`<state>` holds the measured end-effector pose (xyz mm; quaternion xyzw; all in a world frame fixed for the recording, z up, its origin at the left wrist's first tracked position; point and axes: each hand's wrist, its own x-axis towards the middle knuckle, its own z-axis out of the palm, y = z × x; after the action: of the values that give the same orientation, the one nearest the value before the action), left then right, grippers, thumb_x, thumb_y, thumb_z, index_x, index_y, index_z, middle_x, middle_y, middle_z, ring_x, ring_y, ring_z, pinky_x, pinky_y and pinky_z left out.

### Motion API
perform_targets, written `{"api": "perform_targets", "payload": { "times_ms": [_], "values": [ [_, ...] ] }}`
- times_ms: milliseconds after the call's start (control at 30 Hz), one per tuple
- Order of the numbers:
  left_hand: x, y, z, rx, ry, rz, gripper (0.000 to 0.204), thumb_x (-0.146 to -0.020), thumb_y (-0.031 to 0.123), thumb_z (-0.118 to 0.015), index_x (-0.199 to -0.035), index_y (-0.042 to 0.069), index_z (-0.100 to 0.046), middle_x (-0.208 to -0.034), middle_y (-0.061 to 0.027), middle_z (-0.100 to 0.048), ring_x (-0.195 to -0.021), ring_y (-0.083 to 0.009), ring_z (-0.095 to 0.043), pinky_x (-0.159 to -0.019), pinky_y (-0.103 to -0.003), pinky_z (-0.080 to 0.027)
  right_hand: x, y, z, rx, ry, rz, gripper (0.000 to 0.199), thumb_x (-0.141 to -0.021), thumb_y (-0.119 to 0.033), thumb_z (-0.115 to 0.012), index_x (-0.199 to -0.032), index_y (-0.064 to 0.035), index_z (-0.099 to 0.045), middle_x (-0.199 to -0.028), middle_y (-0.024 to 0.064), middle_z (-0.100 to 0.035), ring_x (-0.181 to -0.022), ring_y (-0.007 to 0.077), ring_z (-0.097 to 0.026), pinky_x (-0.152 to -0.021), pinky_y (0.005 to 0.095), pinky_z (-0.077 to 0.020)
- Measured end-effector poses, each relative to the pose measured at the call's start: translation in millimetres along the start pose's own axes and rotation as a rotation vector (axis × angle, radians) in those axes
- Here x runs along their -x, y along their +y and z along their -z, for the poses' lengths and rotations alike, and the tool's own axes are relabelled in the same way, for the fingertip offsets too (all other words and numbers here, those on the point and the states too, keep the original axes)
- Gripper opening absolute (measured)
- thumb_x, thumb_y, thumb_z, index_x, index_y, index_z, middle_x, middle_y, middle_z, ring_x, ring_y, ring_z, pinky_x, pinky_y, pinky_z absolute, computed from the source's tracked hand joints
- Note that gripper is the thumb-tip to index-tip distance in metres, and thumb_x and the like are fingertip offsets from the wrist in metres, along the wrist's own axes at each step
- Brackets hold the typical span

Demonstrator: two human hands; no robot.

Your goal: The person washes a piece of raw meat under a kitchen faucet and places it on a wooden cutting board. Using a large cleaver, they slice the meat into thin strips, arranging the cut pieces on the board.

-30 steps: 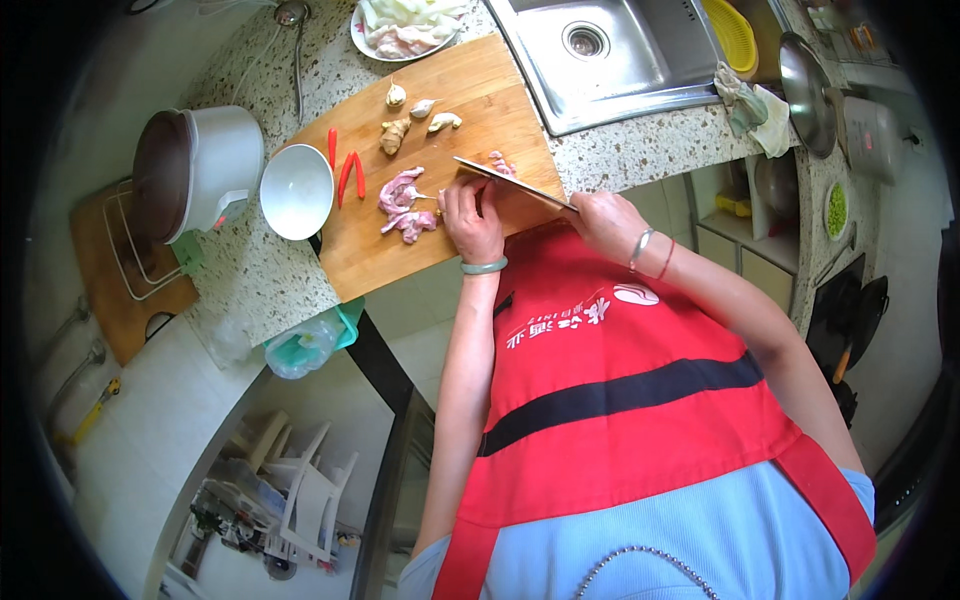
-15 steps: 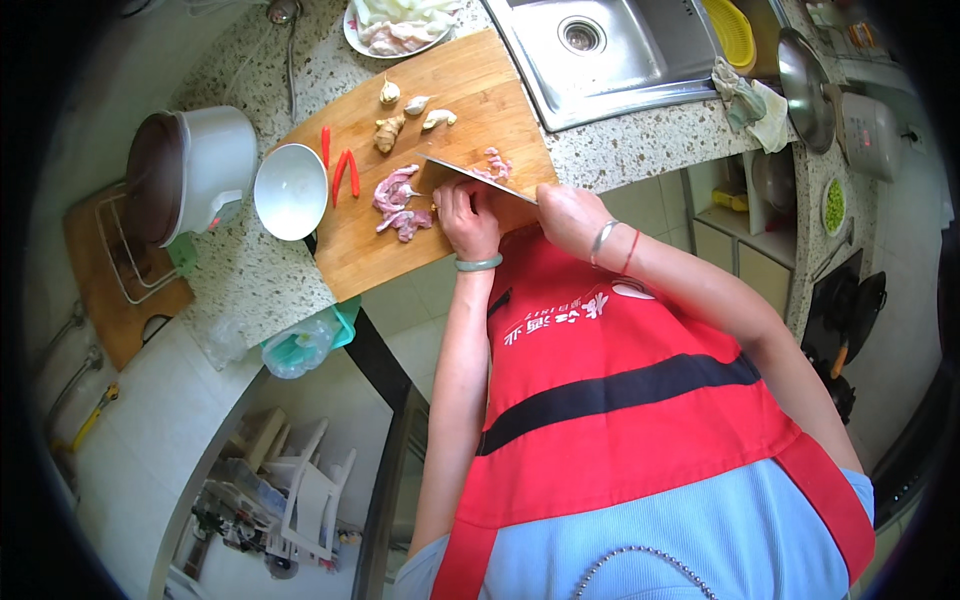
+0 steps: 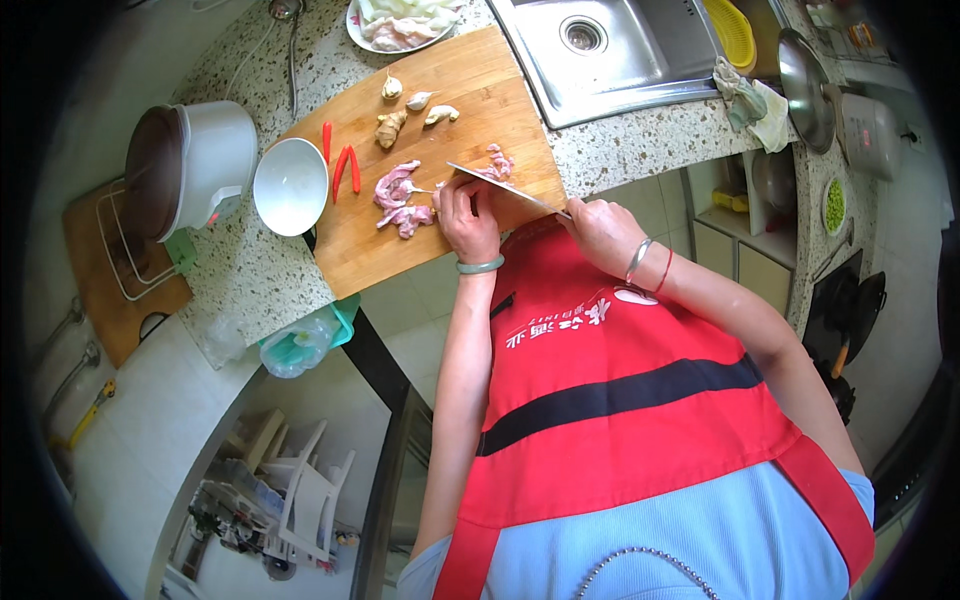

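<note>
A person in a red apron (image 3: 620, 440) works over a wooden cutting board (image 3: 370, 262) on a speckled bench (image 3: 620, 145), right hand (image 3: 603, 235) w/ fingers clenched round the grip of a knife (image 3: 508, 189) — its blade slanting across the board's right end, nr. the near edge. The left hand (image 3: 468, 222), w/ a green bangle (image 3: 481, 267) at the wrist, sits beside the blade at the board's near edge, fingers curled down; can't tell what, if anything, they grip. Small pink meat pcs. (image 3: 500, 163) lie past the blade at the board's right end; a bigger strip of meat (image 3: 405, 216) lies mid-board, just left of that hand. Also on the board: garlic (image 3: 391, 88) & ginger (image 3: 390, 128) toward the far edge, red chillies (image 3: 346, 172) toward the left end. Just off that end, a white bowl (image 3: 290, 187) — w/ a lidded cooker (image 3: 218, 150) farther left. A plate (image 3: 357, 36) of pale food stands beyond the board's far edge; a steel sink (image 3: 600, 80), off its right end.
</note>
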<state>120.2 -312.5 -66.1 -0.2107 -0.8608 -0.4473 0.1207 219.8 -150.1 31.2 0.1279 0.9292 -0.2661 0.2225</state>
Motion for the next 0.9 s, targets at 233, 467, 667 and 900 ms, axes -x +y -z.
{"api": "perform_targets", "payload": {
  "times_ms": [233, 467, 667, 900],
  "values": [
    [3, -5, -3, -0.062, 0.021, -0.053, 0.009, -0.077, 0.000, -0.067, -0.083, 0.001, -0.060, -0.095, -0.0150, -0.062, -0.092, -0.0354, -0.057, -0.083, -0.044, -0.046, -20, -17, -9, 0.039, 0.005, 0.018, 0.011, -0.083, -0.005, -0.052, -0.088, 0.0026, -0.058, -0.075, 0.0234, -0.066, -0.071, 0.0390, -0.068, -0.062, 0.0474, -0.0545],
    [2, -4, 0, -0.034, -0.058, 0.006, 0.009, -0.078, 0.001, -0.068, -0.084, 0.003, -0.061, -0.094, -0.0132, -0.062, -0.092, -0.0336, -0.058, -0.083, -0.044, -0.046, -6, 7, 4, -0.015, -0.006, 0.001, 0.016, -0.087, -0.013, -0.055, -0.082, 0.0022, -0.059, -0.076, 0.0248, -0.065, -0.071, 0.0416, -0.066, -0.063, 0.0501, -0.0522],
    [-2, 5, 0, 0.028, 0.036, 0.018, 0.012, -0.077, 0.000, -0.070, -0.082, 0.005, -0.061, -0.091, -0.0110, -0.064, -0.086, -0.0311, -0.058, -0.080, -0.041, -0.044, 4, 5, -3, -0.071, 0.064, 0.040, 0.027, -0.094, -0.023, -0.055, -0.083, 0.0015, -0.057, -0.072, 0.0255, -0.063, -0.068, 0.0433, -0.063, -0.061, 0.0516, -0.0504],
    [3, 1, 1, 0.013, 0.013, 0.021, 0.011, -0.077, -0.001, -0.066, -0.083, 0.004, -0.059, -0.092, -0.0112, -0.063, -0.089, -0.0326, -0.057, -0.081, -0.042, -0.045, 3, -2, -4, -0.009, -0.027, -0.025, 0.014, -0.086, -0.011, -0.054, -0.082, 0.0027, -0.058, -0.074, 0.0247, -0.065, -0.072, 0.0408, -0.067, -0.063, 0.0489, -0.0531]
  ]
}}
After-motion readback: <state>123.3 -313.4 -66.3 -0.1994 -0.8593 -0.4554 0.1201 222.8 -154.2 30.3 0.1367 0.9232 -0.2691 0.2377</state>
